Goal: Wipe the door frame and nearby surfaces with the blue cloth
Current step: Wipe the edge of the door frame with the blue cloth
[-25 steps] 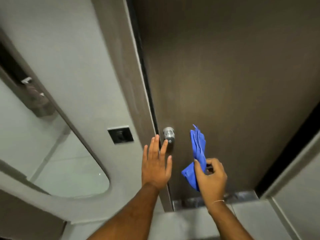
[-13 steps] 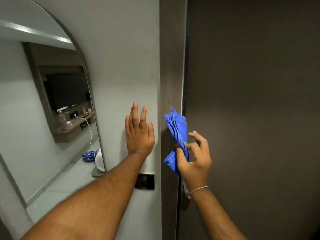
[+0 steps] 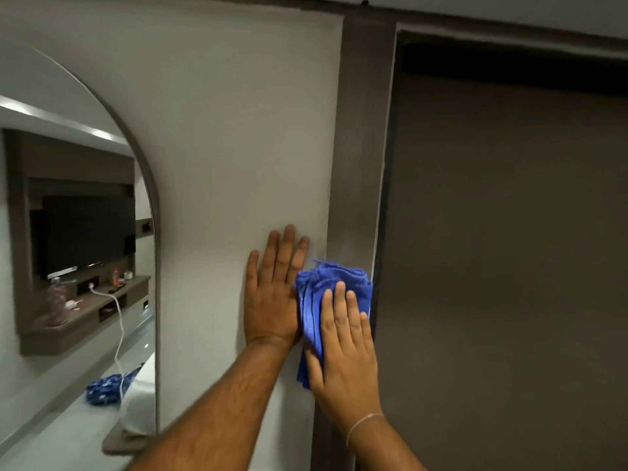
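Note:
A folded blue cloth (image 3: pixel 317 290) is pressed flat against the grey-brown door frame (image 3: pixel 360 147), which runs vertically between the white wall (image 3: pixel 238 130) and the dark door (image 3: pixel 503 249). My right hand (image 3: pixel 346 348) lies on the cloth with its fingers stretched out, holding it to the frame. My left hand (image 3: pixel 273 294) rests flat and open on the wall just left of the cloth, touching its edge. The cloth's lower part is hidden under my right hand.
An arched mirror (image 3: pixel 78 266) hangs on the wall to the left and reflects a television, a shelf and a white cable. The top of the door frame (image 3: pixel 509 39) crosses the upper right.
My view has risen from the door knob toward the upper frame. My right hand went from pinching the cloth in the air to pressing it flat on the frame. My left hand moved up the wall.

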